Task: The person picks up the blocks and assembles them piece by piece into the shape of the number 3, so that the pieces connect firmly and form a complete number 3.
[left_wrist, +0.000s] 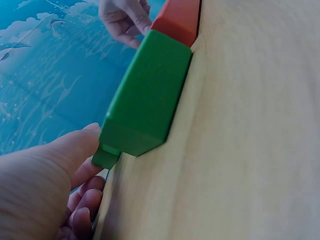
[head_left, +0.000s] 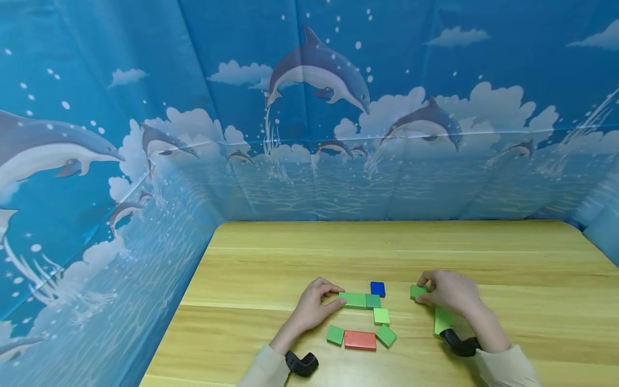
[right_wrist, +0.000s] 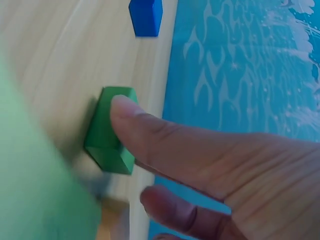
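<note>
Head: the left hand (head_left: 313, 305) is pinching a long green block (head_left: 354, 300); farther right, the right hand (head_left: 450, 293) is pinching a small green block (head_left: 417, 292). Left wrist: a red block (left_wrist: 178, 21) is lying nearer. Right wrist: a blue block (right_wrist: 146, 19) is lying farther left.

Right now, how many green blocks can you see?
7: by the left hand a long block, one abutting it, a lighter one nearer, one left, one right of the red block, one in the right hand, one partly behind that hand, where others may hide.
</note>
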Demonstrator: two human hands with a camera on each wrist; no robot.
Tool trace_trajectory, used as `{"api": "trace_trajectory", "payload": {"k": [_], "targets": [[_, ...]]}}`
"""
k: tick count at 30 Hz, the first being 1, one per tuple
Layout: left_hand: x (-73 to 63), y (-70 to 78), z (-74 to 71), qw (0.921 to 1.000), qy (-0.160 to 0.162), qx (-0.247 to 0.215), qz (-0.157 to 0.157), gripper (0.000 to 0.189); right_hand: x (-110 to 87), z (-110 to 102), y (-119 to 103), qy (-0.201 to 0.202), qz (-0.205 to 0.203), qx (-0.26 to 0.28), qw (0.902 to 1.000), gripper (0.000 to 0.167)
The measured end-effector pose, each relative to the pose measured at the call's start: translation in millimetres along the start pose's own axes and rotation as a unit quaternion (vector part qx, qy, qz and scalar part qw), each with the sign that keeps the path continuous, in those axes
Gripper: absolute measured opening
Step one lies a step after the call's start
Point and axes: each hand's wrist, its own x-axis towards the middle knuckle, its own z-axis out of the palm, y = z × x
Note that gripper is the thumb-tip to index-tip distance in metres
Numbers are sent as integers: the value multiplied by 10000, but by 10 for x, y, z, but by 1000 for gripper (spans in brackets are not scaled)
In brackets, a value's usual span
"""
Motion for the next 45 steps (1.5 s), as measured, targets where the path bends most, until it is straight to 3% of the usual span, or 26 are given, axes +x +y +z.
{"api": "trace_trajectory", "payload": {"k": [9,16,35,45], "targets": [[8,-14,-15,9999,90,48,132,27,226,52,-285,25,483,216,9986,31],[14,-8,-9,10000,-2,-20,5,27,409,111,-411,22,902,325,9954,33],[2,2,-2,10000,-32,-18,-64,28,632,317,-460,233,456,1002,9936,34],[-6,16,-3,10000,9,34,-3,28,640,358,-524,177,484,1178,9917,33]]}}
